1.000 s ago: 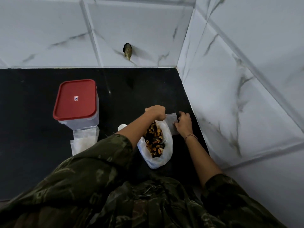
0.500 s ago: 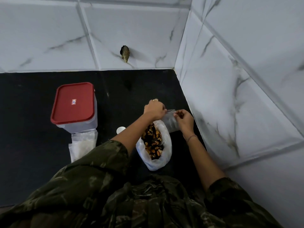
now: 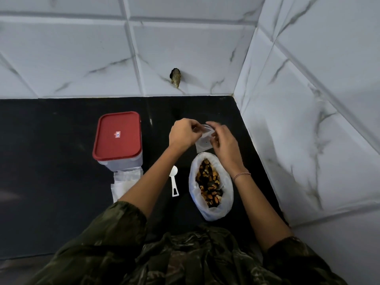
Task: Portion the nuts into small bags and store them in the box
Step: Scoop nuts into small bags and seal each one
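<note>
Pinching the small clear bag (image 3: pixel 203 144) at its mouth, left hand (image 3: pixel 183 133) on the left rim and right hand (image 3: pixel 224 138) on the right, thumbs and curled fingertips holding the mouth spread. Holding it over the black countertop (image 3: pixel 51 161), just beyond the open white bag (image 3: pixel 193 182) of nuts (image 3: pixel 208 182) near the right edge. Reaching forward with both forearms bare, wrists angling inward toward each other. Working close beside the tiled right wall (image 3: pixel 287 140), with the white scoop (image 3: pixel 174 182) lying between the forearms, the red-lidded box (image 3: pixel 117 136) standing left of the hands, flat bags (image 3: pixel 125 182) touching its near side, and broad dark surface lying open toward the left edge.
</note>
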Available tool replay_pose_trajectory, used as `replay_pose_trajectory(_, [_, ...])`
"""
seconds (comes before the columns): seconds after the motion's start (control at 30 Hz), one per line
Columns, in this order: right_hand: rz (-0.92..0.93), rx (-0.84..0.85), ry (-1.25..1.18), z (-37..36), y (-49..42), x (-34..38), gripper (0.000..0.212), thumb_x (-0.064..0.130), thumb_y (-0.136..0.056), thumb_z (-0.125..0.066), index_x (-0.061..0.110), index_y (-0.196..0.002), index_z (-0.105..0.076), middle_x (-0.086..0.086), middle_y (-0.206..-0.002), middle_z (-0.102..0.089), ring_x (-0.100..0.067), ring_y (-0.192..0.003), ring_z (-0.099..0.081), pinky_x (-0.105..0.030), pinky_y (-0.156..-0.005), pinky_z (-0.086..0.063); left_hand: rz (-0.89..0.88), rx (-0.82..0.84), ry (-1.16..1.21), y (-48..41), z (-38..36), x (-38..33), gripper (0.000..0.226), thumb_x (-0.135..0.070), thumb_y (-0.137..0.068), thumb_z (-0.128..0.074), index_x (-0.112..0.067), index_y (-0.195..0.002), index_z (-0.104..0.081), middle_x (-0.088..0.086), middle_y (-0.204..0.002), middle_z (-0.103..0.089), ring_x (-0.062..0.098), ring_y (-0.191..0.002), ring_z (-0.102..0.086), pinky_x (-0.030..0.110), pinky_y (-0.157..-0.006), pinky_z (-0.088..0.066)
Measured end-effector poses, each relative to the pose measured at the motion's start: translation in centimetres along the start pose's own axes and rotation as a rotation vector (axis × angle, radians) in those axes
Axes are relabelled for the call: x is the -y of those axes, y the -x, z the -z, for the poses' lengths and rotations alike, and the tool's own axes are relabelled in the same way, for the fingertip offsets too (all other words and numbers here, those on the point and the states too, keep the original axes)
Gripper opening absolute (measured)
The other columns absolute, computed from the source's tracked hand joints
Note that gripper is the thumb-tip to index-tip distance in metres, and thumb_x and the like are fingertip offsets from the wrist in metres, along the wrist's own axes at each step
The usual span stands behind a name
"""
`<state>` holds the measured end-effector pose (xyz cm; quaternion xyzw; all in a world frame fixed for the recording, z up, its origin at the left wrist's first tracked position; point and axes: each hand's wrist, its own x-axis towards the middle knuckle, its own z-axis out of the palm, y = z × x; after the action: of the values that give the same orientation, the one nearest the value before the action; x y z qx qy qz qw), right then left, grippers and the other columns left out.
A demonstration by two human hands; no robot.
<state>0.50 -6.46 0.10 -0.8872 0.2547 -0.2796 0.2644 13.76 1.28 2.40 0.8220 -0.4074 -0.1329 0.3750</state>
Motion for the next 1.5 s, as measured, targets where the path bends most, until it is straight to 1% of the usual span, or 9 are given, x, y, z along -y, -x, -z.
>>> replay_pose_trajectory(0.17, [0.199,-0.022,0.374,-2.4,0.1,2.2,0.025,0.02,-0.087,-0.065,0.015,-0.112,-0.061,-0.004,-0.092,-0.057,-0.012,-0.074,-0.054,-0.025,-0.052,-0.051,0.021,-0.073,-0.006,1.3,2.2,1.9,0.015,-0.015,-0.087,-0.066,-0.018,-0.097,-0.075,-0.006,-0.091,-0.07,0.004,-0.079,-0.06,0.012,-0.069,-0.044])
replay_pose_trajectory(0.4, [0.253,0.15,0.222,-4.4,0.7,5.9,0.021,0.024,-0.091,-0.057,0.011,-0.108,-0.058,-0.003,-0.094,-0.047,-0.005,-0.076,-0.042,-0.021,-0.056,-0.047,0.086,-0.181,-0.022,3.7,4.5,4.9,0.014,-0.022,-0.084,-0.066,-0.023,-0.092,-0.076,-0.007,-0.095,-0.071,0.01,-0.089,-0.064,0.032,-0.075,-0.055])
replay_pose_trajectory(0.5, [0.294,0.113,0.344,-5.1,1.3,7.1,0.022,0.023,-0.088,-0.064,0.012,-0.106,-0.061,-0.004,-0.09,-0.049,-0.006,-0.073,-0.038,-0.017,-0.044,-0.033,0.09,-0.17,-0.001,4.7,5.1,5.8,0.013,-0.022,-0.083,-0.068,-0.022,-0.093,-0.076,-0.006,-0.095,-0.071,0.009,-0.087,-0.064,0.028,-0.074,-0.054])
replay_pose_trajectory(0.57, [0.223,0.128,0.435,-5.5,1.5,8.0,0.026,0.029,-0.09,-0.061,0.014,-0.111,-0.06,-0.005,-0.09,-0.052,-0.008,-0.07,-0.038,-0.018,-0.049,-0.028,0.079,-0.156,0.006,5.4,5.4,6.2,0.016,-0.019,-0.083,-0.068,-0.021,-0.098,-0.075,-0.005,-0.097,-0.069,0.008,-0.086,-0.063,0.025,-0.074,-0.053])
replay_pose_trajectory(0.7, [0.066,0.37,0.435,-5.7,1.2,9.6,0.03,0.035,-0.098,-0.043,0.014,-0.114,-0.057,-0.006,-0.096,-0.061,-0.014,-0.074,-0.053,-0.024,-0.062,-0.038,0.069,-0.133,-0.002,6.3,5.9,6.9,0.033,-0.001,-0.078,-0.063,-0.017,-0.105,-0.073,-0.002,-0.107,-0.067,0.012,-0.094,-0.062,0.028,-0.081,-0.053])
replay_pose_trajectory(1.03, [0.039,0.581,0.483,-5.9,2.0,10.3,0.04,0.045,-0.094,-0.047,0.026,-0.129,-0.046,-0.006,-0.102,-0.065,-0.022,-0.092,-0.063,-0.029,-0.069,-0.041,-0.016,-0.002,0.025,7.7,5.0,7.9,0.049,0.004,-0.078,-0.061,-0.019,-0.121,-0.067,-0.005,-0.127,-0.063,0.012,-0.113,-0.061,0.029,-0.094,-0.051])
replay_pose_trajectory(1.17, [0.022,0.67,0.472,-5.8,1.9,10.1,0.035,0.045,-0.095,-0.047,0.022,-0.12,-0.056,-0.003,-0.094,-0.061,-0.017,-0.088,-0.059,-0.027,-0.07,-0.04,-0.026,0.071,0.103,8.4,4.8,8.4,0.046,0.007,-0.081,-0.057,-0.017,-0.119,-0.067,-0.01,-0.13,-0.06,0.006,-0.119,-0.055,0.016,-0.093,-0.044])
replay_pose_trajectory(1.27, [0.011,0.69,0.453,-5.6,2.0,10.1,0.042,0.044,-0.094,-0.048,0.024,-0.131,-0.047,-0.006,-0.104,-0.063,-0.019,-0.093,-0.061,-0.028,-0.073,-0.043,-0.042,0.089,0.159,8.8,4.9,8.4,0.048,0.01,-0.08,-0.054,-0.017,-0.117,-0.068,-0.011,-0.13,-0.06,0.001,-0.119,-0.053,0.009,-0.091,-0.042])
replay_pose_trajectory(1.5, [-0.024,0.668,0.497,-6.6,2.9,9.6,0.049,0.047,-0.094,-0.047,0.015,-0.131,-0.041,-0.007,-0.099,-0.063,-0.02,-0.086,-0.061,-0.028,-0.069,-0.045,-0.09,0.059,0.235,9.2,5.3,7.9,0.043,0.012,-0.077,-0.055,-0.025,-0.091,-0.072,-0.014,-0.114,-0.064,0.004,-0.111,-0.058,0.02,-0.09,-0.048])
